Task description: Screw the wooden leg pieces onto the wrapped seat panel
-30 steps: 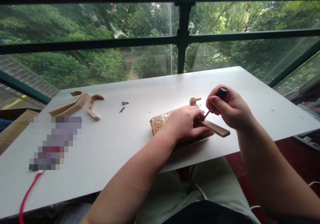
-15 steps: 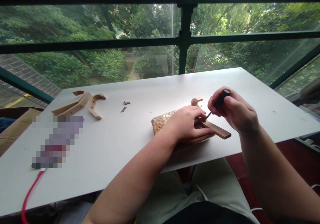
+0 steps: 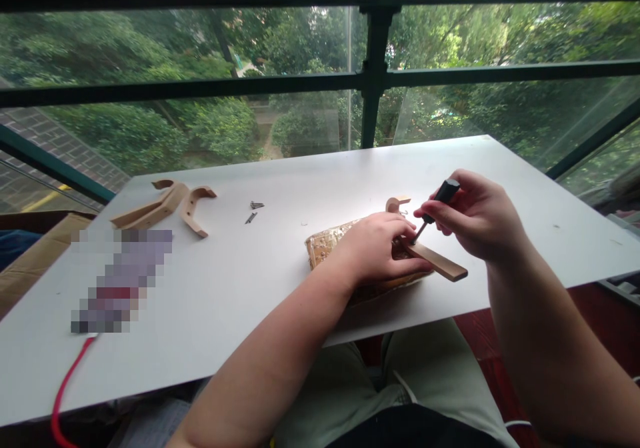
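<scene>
Not much changed, just the right hand (image 3: 475, 218) re-gripping the screwdriver (image 3: 432, 212), now pinched in its fingertips with the tip on the wooden strip (image 3: 440, 265), which the left hand (image 3: 375, 248) keeps clamped onto the cork-looking pad (image 3: 325, 245) beneath it.

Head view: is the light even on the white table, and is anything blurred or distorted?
Head view: soft, even daylight on the white flat table, shadows faint; a pixelated mosaic patch hides something at left; pale reflections streak the window glass; left hand and right hand look sharp.
</scene>
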Demonstrator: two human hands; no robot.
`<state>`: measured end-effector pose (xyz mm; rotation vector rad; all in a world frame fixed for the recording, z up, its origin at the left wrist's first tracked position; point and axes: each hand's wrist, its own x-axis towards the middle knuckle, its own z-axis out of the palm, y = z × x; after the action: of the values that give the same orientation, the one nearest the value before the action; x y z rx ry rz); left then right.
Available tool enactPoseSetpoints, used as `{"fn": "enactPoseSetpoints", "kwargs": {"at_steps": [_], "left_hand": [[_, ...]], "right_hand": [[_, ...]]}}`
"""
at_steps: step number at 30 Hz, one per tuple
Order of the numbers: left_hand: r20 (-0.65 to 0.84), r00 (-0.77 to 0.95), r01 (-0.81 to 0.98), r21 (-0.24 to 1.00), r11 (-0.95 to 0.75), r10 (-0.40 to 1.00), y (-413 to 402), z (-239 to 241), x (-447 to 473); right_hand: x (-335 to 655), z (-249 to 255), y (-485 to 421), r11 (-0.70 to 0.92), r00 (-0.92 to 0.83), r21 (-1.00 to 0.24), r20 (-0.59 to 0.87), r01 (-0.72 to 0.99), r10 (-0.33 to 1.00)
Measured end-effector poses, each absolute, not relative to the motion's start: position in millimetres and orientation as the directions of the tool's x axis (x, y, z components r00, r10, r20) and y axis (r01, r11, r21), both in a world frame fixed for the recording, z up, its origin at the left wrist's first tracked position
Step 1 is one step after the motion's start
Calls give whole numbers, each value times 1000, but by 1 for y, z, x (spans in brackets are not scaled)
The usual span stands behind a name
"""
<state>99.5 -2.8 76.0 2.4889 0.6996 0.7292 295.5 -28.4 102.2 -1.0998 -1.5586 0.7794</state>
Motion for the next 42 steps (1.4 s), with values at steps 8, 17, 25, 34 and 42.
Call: {"fn": "enactPoseSetpoints", "kwargs": {"at_steps": [8, 17, 25, 34, 42], "left_hand": [[357, 736, 312, 575, -757, 575, -2, 74, 100], [370, 720, 286, 612, -737, 587, -1, 73, 98], [395, 727, 267, 592, -761, 562, -1, 72, 96], [378, 738, 282, 580, -764, 559, 1, 72, 97], [379, 749, 272, 573, -773, 543, 2, 70, 97]], "right_hand": [[289, 93, -25, 393, 88, -821, 465, 413, 881], [281, 88, -27, 498, 145, -819, 551, 285, 822], [301, 99, -42, 449, -70, -882, 444, 139, 893], [328, 113, -46, 411, -238, -752, 335, 515, 911], [320, 119, -46, 358, -163, -739, 325, 571, 932]]}}
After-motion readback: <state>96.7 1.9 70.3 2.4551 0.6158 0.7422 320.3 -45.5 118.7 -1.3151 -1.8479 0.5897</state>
